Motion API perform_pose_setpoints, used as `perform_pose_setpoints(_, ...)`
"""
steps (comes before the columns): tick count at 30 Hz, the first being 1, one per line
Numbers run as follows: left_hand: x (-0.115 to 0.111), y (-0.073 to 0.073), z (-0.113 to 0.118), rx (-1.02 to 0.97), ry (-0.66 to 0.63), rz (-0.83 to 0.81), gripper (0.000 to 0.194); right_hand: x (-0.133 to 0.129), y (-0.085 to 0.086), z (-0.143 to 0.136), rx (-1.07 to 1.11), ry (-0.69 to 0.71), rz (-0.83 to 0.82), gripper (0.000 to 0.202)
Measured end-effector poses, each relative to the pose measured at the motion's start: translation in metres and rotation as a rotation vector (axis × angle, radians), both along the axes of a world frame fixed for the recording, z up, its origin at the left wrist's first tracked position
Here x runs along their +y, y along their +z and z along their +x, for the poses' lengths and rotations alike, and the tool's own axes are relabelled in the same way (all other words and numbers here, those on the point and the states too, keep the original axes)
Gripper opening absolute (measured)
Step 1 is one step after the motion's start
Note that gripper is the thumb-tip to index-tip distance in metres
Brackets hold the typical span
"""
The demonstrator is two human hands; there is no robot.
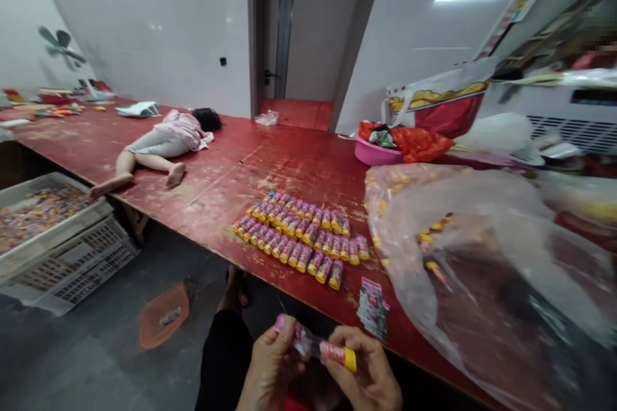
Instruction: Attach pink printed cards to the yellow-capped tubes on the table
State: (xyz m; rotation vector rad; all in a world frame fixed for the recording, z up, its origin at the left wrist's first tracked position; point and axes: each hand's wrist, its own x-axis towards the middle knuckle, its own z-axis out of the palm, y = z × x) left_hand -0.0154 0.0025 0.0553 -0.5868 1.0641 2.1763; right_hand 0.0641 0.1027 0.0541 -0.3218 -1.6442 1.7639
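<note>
In front of my lap, my right hand point(369, 372) is closed around a small clear tube point(332, 353) with a yellow cap and a red printed label. My left hand point(270, 359) pinches a pink printed wrapper point(299, 337) at the tube's other end; how far the wrapper sits over the tube I cannot tell. Beyond my hands, rows of pink-and-yellow tubes point(294, 231) lie side by side on the red table point(216, 218). A small pile of flat printed wrappers point(371, 305) rests near the table edge, just past my right hand.
A big clear plastic bag point(424, 205) with yellow-capped tubes covers the right side. Behind it stands a pink basin point(376, 153). A person point(164, 141) lies on the table at left. Stacked white crates point(67, 257) and an orange stool point(164, 314) are on the floor.
</note>
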Motion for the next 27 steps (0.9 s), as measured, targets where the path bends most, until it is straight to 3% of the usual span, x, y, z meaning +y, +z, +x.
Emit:
perform_pose_setpoints(9,-0.005,0.004,0.002,0.076,0.038,-0.069,0.05,0.003,-0.002,0.005,0.065,0.043,0.228,0.014)
perform_pose_setpoints(15,-0.008,0.007,0.002,0.103,0.023,-0.095,0.047,0.013,-0.003,0.01,0.027,0.026,0.555,0.016)
perform_pose_setpoints(19,-0.011,0.004,-0.002,0.106,0.007,-0.083,0.045,0.014,-0.003,0.009,0.019,-0.017,0.55,0.016)
perform_pose_setpoints(27,-0.011,0.002,-0.002,0.092,0.052,-0.118,0.045,0.016,-0.008,0.014,0.023,0.034,0.593,0.021)
